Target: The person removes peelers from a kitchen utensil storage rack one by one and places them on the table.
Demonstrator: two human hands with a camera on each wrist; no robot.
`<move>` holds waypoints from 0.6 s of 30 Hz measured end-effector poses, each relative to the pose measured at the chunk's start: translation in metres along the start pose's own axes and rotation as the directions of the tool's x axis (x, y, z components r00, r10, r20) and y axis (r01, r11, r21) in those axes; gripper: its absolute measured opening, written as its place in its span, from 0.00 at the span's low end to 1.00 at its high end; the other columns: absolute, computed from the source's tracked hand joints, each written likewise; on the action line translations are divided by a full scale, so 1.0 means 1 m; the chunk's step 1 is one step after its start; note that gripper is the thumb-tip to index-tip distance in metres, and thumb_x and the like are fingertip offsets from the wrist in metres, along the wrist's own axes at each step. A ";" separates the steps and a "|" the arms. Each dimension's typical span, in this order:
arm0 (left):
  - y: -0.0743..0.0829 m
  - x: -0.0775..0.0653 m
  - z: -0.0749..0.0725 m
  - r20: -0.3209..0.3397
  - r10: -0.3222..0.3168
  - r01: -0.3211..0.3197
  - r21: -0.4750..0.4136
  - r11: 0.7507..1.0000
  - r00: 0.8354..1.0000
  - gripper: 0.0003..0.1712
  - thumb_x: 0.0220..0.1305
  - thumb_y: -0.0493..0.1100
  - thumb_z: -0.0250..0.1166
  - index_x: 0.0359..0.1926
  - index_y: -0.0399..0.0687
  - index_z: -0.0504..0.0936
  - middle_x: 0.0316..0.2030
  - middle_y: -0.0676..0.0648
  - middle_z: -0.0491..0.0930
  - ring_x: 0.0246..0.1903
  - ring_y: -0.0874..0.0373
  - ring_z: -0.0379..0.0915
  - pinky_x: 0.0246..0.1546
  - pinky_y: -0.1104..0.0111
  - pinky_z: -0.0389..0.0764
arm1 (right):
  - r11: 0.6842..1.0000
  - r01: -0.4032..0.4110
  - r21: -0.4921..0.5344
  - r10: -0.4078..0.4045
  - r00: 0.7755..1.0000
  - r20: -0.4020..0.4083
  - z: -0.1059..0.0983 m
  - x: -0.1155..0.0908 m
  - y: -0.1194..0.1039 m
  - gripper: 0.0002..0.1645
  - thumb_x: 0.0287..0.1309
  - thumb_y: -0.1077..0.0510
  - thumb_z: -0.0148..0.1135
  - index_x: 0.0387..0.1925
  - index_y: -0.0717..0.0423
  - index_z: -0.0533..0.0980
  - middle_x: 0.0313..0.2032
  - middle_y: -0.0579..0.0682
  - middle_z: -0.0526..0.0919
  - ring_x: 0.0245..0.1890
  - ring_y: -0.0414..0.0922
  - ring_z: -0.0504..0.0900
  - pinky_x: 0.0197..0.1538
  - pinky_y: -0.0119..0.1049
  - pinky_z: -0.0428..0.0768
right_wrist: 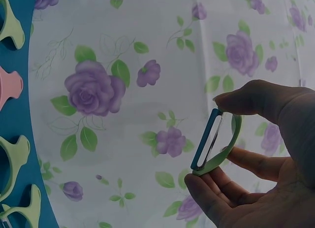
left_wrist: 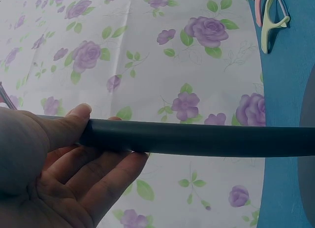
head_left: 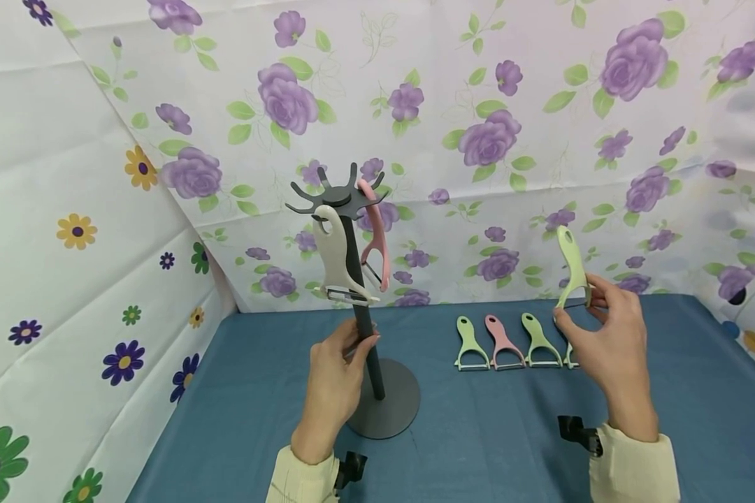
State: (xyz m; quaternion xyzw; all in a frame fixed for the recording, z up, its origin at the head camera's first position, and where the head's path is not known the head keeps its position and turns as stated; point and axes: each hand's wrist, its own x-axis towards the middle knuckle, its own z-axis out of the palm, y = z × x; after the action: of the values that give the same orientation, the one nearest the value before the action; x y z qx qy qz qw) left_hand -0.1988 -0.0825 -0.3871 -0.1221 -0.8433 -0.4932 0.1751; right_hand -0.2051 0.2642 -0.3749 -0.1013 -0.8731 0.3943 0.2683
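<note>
My left hand (head_left: pixel 335 381) grips the dark pole (head_left: pixel 374 367) of an upright stand, thumb on one side and fingers on the other. Hooks fan out around the stand's top (head_left: pixel 336 198). From them hang a white peeler (head_left: pixel 333 255) at the front and a pink peeler (head_left: pixel 379 237) on the right side. To the right, above the table, my right hand (head_left: pixel 616 342) pinches a light green peeler (head_left: pixel 574 260) by the sides of its blade end, handle pointing up. The right wrist view shows its blade (right_wrist: pixel 212 134) between thumb and fingers.
On the blue tablecloth (head_left: pixel 478 433) lie a green peeler (head_left: pixel 468 342), a pink one (head_left: pixel 502 342) and another green one (head_left: pixel 537 342) in a row. A further green peeler (head_left: pixel 569 358) is partly behind my right hand. Flowered sheets (head_left: pixel 415 140) stand behind and at the sides.
</note>
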 end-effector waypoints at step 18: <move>0.003 0.000 -0.001 0.007 -0.014 0.014 -0.009 1.000 1.000 0.11 0.73 0.43 0.64 0.52 0.50 0.84 0.48 0.47 0.89 0.49 0.54 0.88 0.51 0.58 0.88 | 1.000 -0.021 -0.004 0.021 1.000 -0.001 0.000 0.001 0.005 0.42 0.62 0.61 0.69 0.75 0.58 0.64 0.61 0.68 0.67 0.60 0.63 0.71 0.65 0.61 0.76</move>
State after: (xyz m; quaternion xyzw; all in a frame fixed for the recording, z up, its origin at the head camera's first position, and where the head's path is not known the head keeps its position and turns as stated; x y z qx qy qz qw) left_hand -0.1975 -0.0819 -0.3848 -0.1189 -0.8425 -0.4978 0.1681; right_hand -0.2061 0.2680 -0.3777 -0.1110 -0.8726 0.3953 0.2643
